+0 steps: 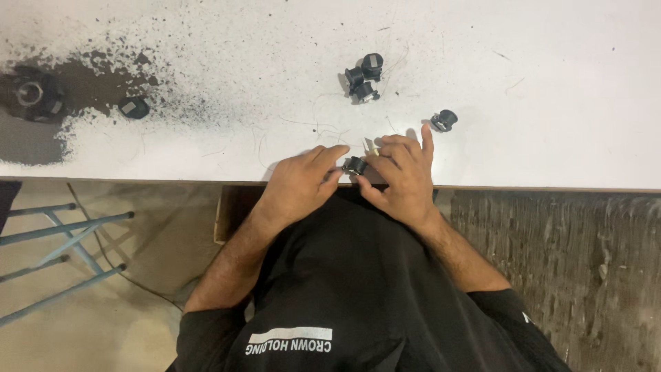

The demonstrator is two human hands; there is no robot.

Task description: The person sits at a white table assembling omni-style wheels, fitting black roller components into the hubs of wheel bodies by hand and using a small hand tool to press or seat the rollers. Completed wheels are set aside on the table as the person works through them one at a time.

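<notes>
My left hand [297, 184] and my right hand [406, 176] meet at the near edge of a white table [551, 103]. Between their fingertips they pinch a small black cylindrical part [354, 165]. A thin pale piece [372, 146] sticks up beside my right hand's fingers, and the right index finger points outward. Three similar black parts [363, 77] lie in a cluster farther back on the table. A single one [444, 120] sits just beyond my right hand.
A worn dark patch [82, 83] covers the table's left end, with a larger black round part [31, 93] and a small black part [134, 107] on it. Below the table are a blue metal frame [62, 241], a brown box edge [227, 207] and a rough grey surface [551, 262].
</notes>
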